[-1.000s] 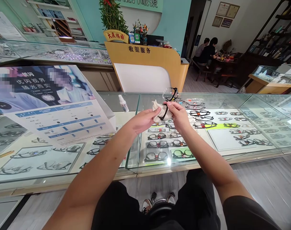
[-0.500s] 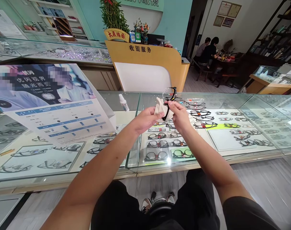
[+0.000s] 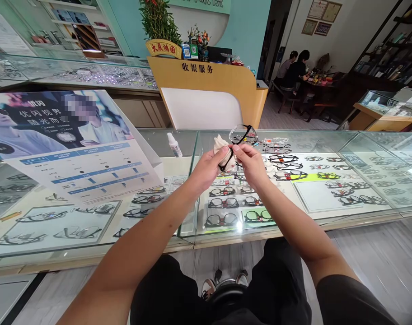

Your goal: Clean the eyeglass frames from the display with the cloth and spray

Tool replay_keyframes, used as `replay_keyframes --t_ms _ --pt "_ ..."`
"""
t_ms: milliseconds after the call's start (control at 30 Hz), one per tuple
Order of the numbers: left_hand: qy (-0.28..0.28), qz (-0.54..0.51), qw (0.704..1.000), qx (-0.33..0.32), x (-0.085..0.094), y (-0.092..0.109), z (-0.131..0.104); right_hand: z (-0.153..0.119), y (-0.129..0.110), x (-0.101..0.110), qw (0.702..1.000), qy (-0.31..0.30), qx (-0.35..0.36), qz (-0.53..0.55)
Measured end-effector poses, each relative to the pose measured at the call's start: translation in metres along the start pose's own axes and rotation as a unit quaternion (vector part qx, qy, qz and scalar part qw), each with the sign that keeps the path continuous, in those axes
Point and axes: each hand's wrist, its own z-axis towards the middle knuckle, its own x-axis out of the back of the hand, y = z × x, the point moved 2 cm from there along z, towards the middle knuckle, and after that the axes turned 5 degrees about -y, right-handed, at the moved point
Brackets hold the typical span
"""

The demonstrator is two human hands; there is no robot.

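Above the glass counter, my left hand is closed on a cream cloth, its thumb pressed against the cloth beside a dark temple arm. My right hand pinches the same pair of black-framed glasses near the frame's lower side. The clear lenses stick up above my fingers, and part of the temple lies against the cloth. A small white spray bottle stands on the counter to the left of my hands.
A large printed sign stands on the counter at the left. Rows of glasses lie inside the glass display case. Beyond are a wooden cashier desk and two seated people at a table.
My left hand and the cloth have shifted slightly left, with its thumb now higher. The glasses have turned, so their lenses spread wider to the right.
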Motion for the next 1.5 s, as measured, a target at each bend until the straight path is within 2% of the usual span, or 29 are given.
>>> replay_keyframes --t_ms 67,200,300,533,733,933,1100,1233,1333,1400,1500 --pt "-0.028 -0.010 1.000 0.010 0.004 0.001 0.001 0.002 -0.001 0.004 1.000 -0.002 -0.006 0.011" --pt "-0.123 -0.020 0.991 0.052 0.013 0.003 0.000 0.006 0.000 0.011 0.999 0.000 -0.042 0.029" --pt "-0.148 -0.003 0.988 0.047 0.017 0.003 0.000 0.007 0.002 0.012 0.997 0.006 -0.062 0.041" --pt "-0.088 0.038 0.995 0.018 0.008 -0.006 0.000 0.003 0.004 0.004 0.995 -0.015 -0.074 0.071" --pt "-0.053 0.023 0.998 -0.008 -0.003 -0.004 -0.002 0.001 0.004 0.001 0.996 -0.032 -0.072 0.048" --pt "0.005 0.018 0.999 -0.027 -0.006 -0.004 -0.001 0.001 0.006 0.000 0.999 -0.040 -0.037 0.000" --pt "0.003 0.002 1.000 0.012 0.001 -0.012 0.002 0.006 0.008 0.008 0.998 -0.024 -0.055 0.010" --pt "-0.057 -0.038 0.996 0.055 0.009 -0.010 0.002 0.012 0.010 0.017 0.996 0.009 -0.082 0.032" --pt "-0.097 -0.014 0.994 0.055 0.012 -0.008 0.002 0.012 0.010 0.018 0.995 0.009 -0.093 0.043" --pt "-0.088 0.025 0.995 0.041 0.012 -0.008 0.002 0.011 0.010 0.016 0.995 0.004 -0.095 0.042" --pt "-0.041 0.055 0.998 0.006 0.007 -0.010 0.002 0.008 0.012 0.011 0.996 -0.015 -0.080 0.030"
